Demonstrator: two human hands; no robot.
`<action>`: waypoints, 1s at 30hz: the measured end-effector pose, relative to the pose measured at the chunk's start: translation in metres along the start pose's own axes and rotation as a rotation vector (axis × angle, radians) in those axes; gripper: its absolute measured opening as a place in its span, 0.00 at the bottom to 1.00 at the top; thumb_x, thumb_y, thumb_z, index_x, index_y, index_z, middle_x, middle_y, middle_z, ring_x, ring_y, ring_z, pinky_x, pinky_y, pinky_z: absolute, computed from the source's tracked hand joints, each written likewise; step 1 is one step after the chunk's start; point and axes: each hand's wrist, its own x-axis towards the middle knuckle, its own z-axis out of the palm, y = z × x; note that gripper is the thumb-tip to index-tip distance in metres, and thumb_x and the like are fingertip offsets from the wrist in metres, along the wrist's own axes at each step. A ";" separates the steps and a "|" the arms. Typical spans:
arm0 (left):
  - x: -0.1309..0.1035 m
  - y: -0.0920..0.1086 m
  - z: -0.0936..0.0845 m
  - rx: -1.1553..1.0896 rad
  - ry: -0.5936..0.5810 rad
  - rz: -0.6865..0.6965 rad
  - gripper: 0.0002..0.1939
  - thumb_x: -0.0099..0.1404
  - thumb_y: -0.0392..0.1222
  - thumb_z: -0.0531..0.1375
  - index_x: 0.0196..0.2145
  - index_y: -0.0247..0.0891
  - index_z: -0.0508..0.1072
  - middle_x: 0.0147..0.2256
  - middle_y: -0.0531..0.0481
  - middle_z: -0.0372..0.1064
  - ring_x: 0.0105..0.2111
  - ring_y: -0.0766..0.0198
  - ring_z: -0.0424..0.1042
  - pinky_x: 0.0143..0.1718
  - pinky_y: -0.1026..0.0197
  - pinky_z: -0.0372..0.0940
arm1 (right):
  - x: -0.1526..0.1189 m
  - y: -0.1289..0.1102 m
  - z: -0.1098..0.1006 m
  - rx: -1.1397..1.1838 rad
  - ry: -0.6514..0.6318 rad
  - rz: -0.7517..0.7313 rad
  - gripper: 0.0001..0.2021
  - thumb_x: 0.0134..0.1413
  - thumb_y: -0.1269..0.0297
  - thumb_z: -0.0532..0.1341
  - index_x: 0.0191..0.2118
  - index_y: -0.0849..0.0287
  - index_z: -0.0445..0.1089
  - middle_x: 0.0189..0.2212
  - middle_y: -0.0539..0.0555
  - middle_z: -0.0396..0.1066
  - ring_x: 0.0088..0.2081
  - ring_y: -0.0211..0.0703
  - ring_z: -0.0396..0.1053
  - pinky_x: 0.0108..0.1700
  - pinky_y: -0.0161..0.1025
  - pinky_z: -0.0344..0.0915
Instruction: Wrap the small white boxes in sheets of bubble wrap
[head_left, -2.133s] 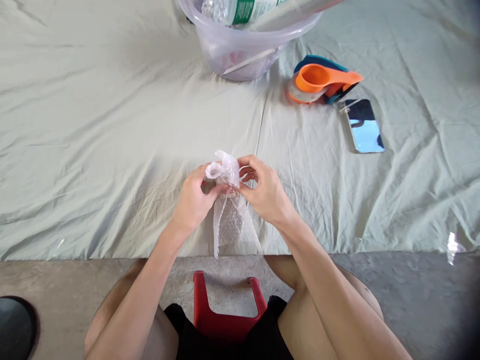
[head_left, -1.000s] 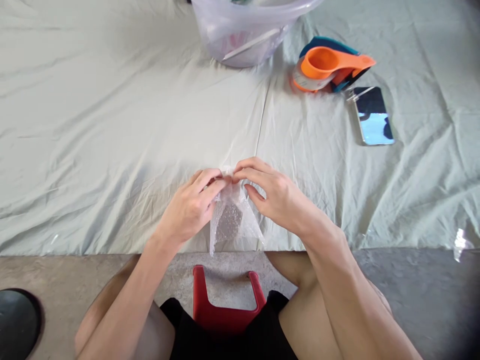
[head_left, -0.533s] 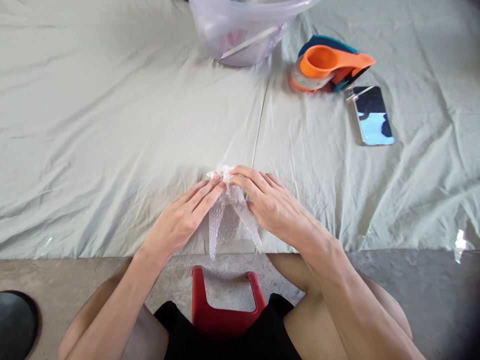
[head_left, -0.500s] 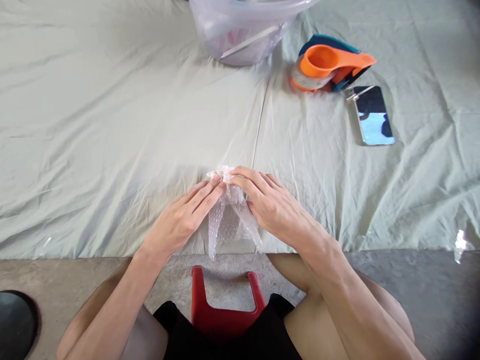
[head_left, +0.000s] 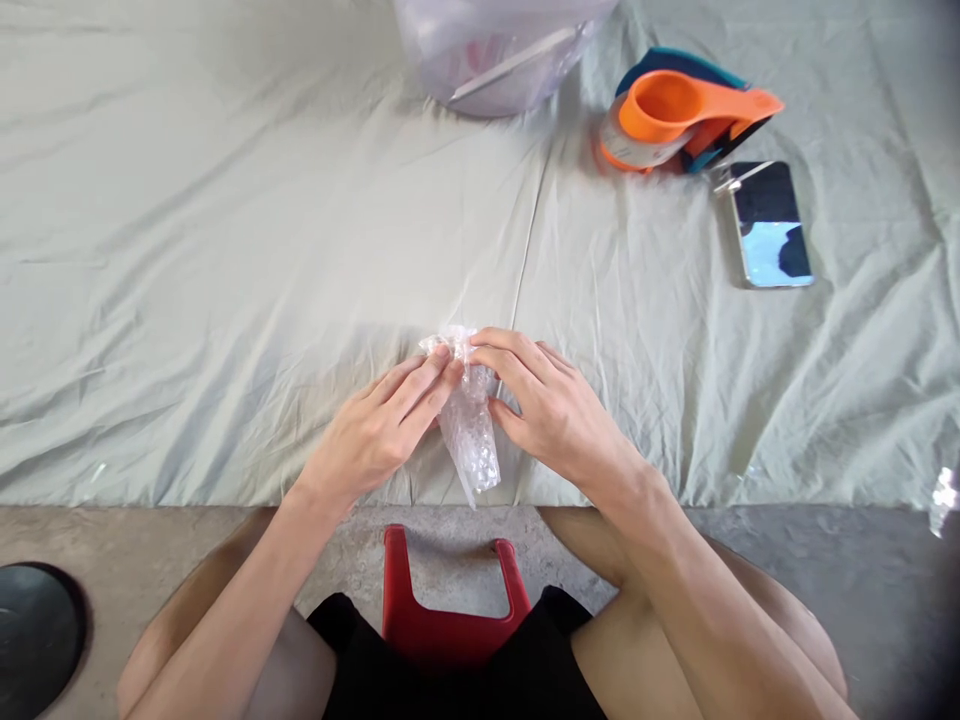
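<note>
A piece of clear bubble wrap [head_left: 472,440] lies at the front edge of the cloth-covered table, bunched at its top and tapering toward me. My left hand [head_left: 379,420] presses its fingertips on the bunched top from the left. From the right, my right hand [head_left: 551,405] pinches the same bunched part with its fingertips, its thumb beside the wrap's right side. Whether anything is inside the wrap cannot be made out.
A translucent plastic tub [head_left: 502,60] stands at the far middle. Right of it are an orange and teal tape dispenser [head_left: 675,110] and a phone [head_left: 772,225]. A red stool [head_left: 450,635] is below the table edge, a dark round object [head_left: 37,635] at lower left.
The loose lower ends of the bubble wrap, spread apart before, are now drawn together into one narrower strip. Both hands stay at its top. The view has shifted slightly.
</note>
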 end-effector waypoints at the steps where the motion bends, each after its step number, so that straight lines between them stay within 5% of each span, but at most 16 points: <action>1: 0.001 0.001 0.001 0.017 0.017 0.006 0.39 0.82 0.26 0.63 0.84 0.28 0.55 0.68 0.31 0.78 0.66 0.45 0.83 0.66 0.46 0.84 | 0.001 0.000 0.000 0.001 0.005 0.003 0.27 0.64 0.86 0.56 0.62 0.56 0.69 0.62 0.62 0.81 0.54 0.56 0.85 0.53 0.52 0.80; 12: 0.009 0.000 0.001 -0.056 0.108 -0.031 0.22 0.80 0.24 0.62 0.68 0.28 0.73 0.62 0.34 0.83 0.57 0.49 0.87 0.60 0.48 0.86 | 0.002 0.001 -0.003 0.032 -0.011 0.018 0.21 0.69 0.83 0.58 0.60 0.54 0.70 0.62 0.60 0.82 0.55 0.54 0.85 0.52 0.51 0.82; 30: 0.009 0.000 -0.001 -0.278 0.100 -0.166 0.22 0.84 0.28 0.59 0.69 0.42 0.75 0.62 0.42 0.82 0.59 0.54 0.85 0.59 0.50 0.85 | 0.000 0.003 -0.005 0.105 -0.009 0.050 0.12 0.79 0.72 0.64 0.61 0.54 0.75 0.63 0.59 0.82 0.55 0.53 0.86 0.53 0.52 0.83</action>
